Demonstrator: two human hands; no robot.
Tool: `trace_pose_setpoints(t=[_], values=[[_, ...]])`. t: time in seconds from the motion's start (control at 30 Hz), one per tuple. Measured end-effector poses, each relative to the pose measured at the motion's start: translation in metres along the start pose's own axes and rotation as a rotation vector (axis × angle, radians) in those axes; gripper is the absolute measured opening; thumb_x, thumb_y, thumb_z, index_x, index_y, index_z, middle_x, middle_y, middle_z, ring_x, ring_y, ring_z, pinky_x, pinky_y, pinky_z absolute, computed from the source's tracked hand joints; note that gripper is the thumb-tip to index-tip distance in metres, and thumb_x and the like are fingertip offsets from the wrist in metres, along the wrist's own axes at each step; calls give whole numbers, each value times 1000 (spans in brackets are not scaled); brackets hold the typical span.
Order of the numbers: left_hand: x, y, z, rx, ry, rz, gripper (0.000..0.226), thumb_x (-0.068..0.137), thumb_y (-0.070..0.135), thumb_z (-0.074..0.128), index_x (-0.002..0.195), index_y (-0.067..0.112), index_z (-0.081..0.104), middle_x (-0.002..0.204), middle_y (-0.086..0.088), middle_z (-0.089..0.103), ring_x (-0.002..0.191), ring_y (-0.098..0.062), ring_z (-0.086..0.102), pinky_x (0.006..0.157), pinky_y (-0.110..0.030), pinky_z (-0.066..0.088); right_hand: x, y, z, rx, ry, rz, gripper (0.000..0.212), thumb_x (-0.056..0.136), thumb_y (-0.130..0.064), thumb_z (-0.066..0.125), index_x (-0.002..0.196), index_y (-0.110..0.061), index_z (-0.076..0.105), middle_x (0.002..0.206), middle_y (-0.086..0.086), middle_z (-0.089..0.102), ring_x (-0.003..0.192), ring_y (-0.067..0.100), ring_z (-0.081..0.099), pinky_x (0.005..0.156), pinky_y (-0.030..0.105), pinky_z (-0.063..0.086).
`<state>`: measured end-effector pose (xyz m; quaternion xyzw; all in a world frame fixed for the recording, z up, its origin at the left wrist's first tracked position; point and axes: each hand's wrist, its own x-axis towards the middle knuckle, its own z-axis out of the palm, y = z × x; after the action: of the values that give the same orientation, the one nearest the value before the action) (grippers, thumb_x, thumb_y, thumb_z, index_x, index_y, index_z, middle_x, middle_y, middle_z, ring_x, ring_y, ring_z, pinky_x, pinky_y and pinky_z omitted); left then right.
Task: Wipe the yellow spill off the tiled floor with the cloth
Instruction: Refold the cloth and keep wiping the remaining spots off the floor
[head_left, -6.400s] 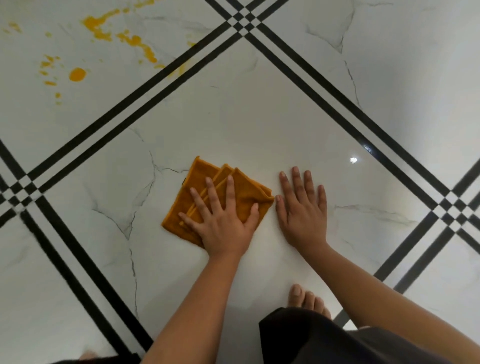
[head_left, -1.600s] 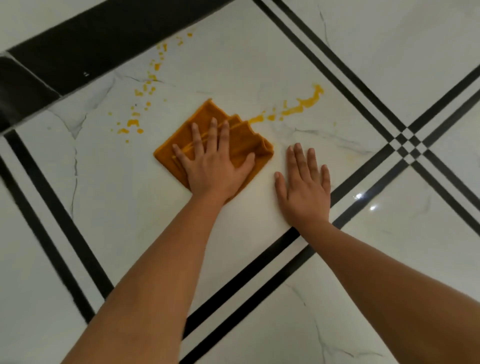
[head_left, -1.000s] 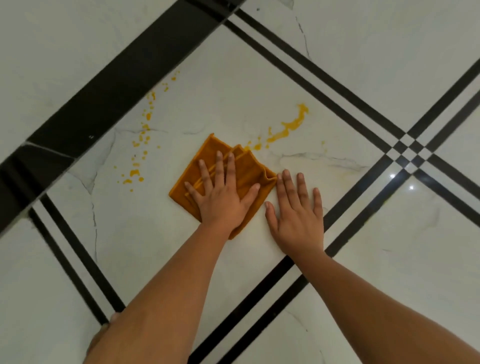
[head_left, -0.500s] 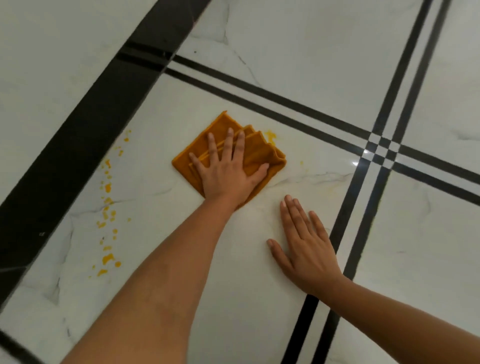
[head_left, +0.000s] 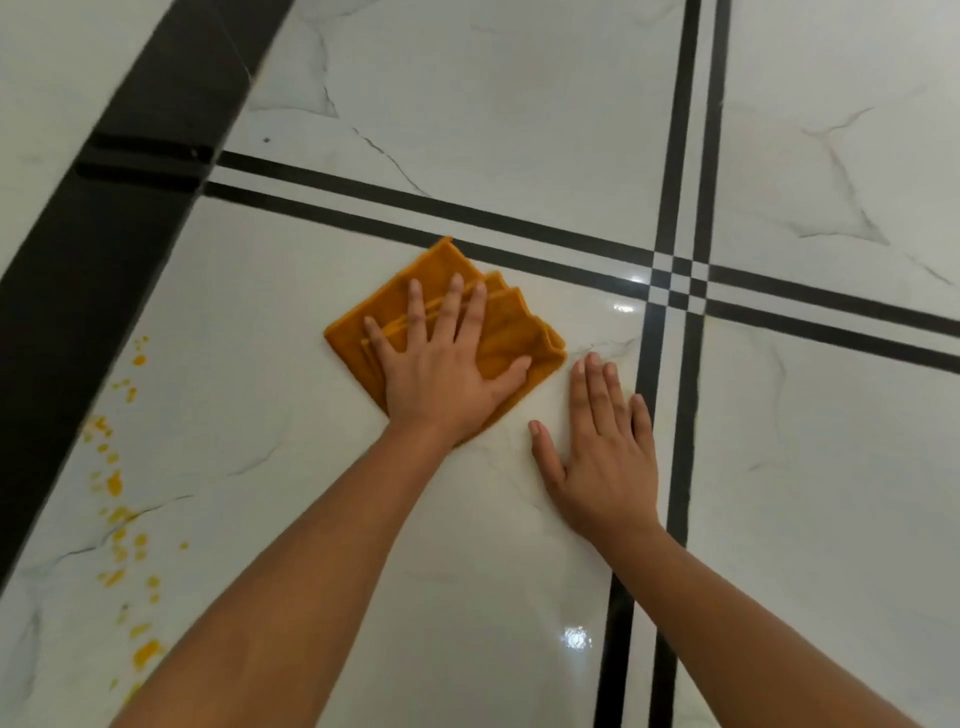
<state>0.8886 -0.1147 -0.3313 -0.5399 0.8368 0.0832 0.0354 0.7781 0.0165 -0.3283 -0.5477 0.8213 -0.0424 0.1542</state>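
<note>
One orange cloth (head_left: 519, 332), folded in layers, lies on the tiled floor (head_left: 291, 322), its far corner touching a double black stripe (head_left: 545, 234). The left hand (head_left: 441, 384) presses flat on it, grip spread, fingers straight and fanned. The right hand (head_left: 602, 467) rests just beside it on bare tile, also spread flat, probably as a brace. The yellow spill (head_left: 117, 488) shows as scattered droplets well apart to the left, along the broad black band (head_left: 78, 260), not yet wiped. To do the stroke well, the palm should stay flat with even pressure. It should sweep leftward and draw the droplets inward rather than smearing them, switching to a clean fold once one is soaked.
</note>
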Motion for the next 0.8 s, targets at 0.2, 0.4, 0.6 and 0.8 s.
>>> trace_pose_setpoints(t=[0.2, 0.4, 0.6, 0.8], values=[[32, 18, -7, -76, 13, -114, 88, 78, 81, 13, 148, 30, -3, 158, 2, -2, 143, -32, -9, 106, -69, -3, -2, 11, -9, -4, 43, 45, 78, 83, -65, -3, 145, -18, -12, 153, -4, -15, 139, 8, -19, 113, 31, -15], [19, 34, -3, -43, -2, -7, 87, 77, 81, 15, 148, 34, -2, 158, 6, -1, 143, -29, -9, 106, -67, -4, -9, 36, -11, -16, 24, 59, 80, 84, -64, 0, 148, -17, -7, 158, 0, -6, 139, 8, -19, 113, 30, -12], [-19, 67, 11, 29, 8, 115, 87, 75, 81, 11, 148, 33, 1, 158, 4, 3, 144, -30, -5, 107, -67, -2, -8, 49, -14, 26, 85, 84, 83, 85, -66, 3, 149, -14, 1, 158, 2, 0, 140, 10, -12, 114, 32, -8], [-8, 45, 1, -91, 10, -146, 87, 78, 80, 13, 148, 32, -5, 158, 4, -2, 143, -30, -9, 107, -66, -2, -30, 38, -17, 21, -22, -79, 83, 81, -69, -8, 144, -16, -10, 156, 1, -6, 142, 13, -13, 114, 33, -9]])
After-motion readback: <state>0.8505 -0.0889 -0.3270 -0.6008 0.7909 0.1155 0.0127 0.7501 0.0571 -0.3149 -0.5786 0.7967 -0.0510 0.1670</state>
